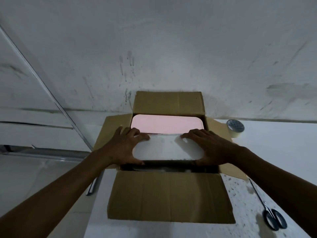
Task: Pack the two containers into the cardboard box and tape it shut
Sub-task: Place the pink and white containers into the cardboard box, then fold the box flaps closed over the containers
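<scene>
An open cardboard box (169, 198) stands on a white table with all its flaps spread out. Inside it, at the far end, lies a container with a pink lid (167, 123). A container with a white lid (167, 148) sits at the box's mouth in front of the pink one. My left hand (126, 146) grips its left end, fingers over the top and thumb at the near edge. My right hand (208, 146) grips its right end the same way. A dark gap shows between the white container and the box's near wall.
A roll of clear tape (235, 128) lies on the table right of the box, by the wall. Black-handled scissors (269, 210) lie at the near right. The white wall rises just behind the box. The table's left edge (96, 184) runs beside the box.
</scene>
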